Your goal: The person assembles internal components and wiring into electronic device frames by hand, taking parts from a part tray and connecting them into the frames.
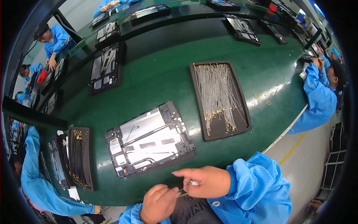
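An opened tablet (147,144) with its silvery inside facing up lies on the green table in front of me. My right hand (209,182) is just off its near edge, index finger stretched to the left and the other fingers curled round a small whitish thing (193,183), whose kind I cannot make out. Close beside it, my left hand (159,203) has thumb and fingers pinched together. Something thin and pale shows between the two hands, too small to name. Neither hand touches the tablet.
A dark tray (238,131) of thin grey cables with gold ends stands beyond the tablet to the right. At left, another tray (89,164) holds black cables. Several opened tablets (105,67) lie farther back. Two rubber bands (256,96) lie at right. Co-workers in blue sit on both sides.
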{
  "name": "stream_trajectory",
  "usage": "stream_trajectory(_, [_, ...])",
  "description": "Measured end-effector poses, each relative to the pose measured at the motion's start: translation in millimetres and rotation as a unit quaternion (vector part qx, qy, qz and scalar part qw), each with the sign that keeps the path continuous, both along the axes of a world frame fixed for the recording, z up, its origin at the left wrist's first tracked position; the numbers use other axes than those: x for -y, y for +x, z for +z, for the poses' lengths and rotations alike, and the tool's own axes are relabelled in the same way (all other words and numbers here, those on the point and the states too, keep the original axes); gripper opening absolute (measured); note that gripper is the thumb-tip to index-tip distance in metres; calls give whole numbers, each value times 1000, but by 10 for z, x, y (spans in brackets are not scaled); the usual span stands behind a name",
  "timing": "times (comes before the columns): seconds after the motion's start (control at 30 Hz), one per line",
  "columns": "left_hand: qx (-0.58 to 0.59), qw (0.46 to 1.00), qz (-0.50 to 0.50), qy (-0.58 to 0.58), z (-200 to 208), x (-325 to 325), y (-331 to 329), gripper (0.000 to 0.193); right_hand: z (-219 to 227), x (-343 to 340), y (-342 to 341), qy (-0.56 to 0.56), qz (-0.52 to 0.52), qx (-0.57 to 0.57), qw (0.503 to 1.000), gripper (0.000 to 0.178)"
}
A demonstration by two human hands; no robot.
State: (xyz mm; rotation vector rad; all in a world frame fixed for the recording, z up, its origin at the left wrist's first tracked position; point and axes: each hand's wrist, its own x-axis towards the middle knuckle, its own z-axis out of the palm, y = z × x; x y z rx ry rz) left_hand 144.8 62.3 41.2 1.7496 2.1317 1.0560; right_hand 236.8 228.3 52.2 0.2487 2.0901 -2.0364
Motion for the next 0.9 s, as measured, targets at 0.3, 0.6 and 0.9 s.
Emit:
stream_trajectory(0.3, [-125, 974, 168, -85, -373, -297, -213, 20, -226, 17, -395, -184, -398, -9, 899, 43])
stream_trajectory(0.6, [-105, 981, 138, -86, -311, -336, -250, 14, -540, 145, -493, 81, -419, -214, 879, 24])
stream_trajectory(0.9, [-109, 981, 129, -91, -323, -310, -291, 17, -613, 154, -545, 121, -389, -248, 879, 16])
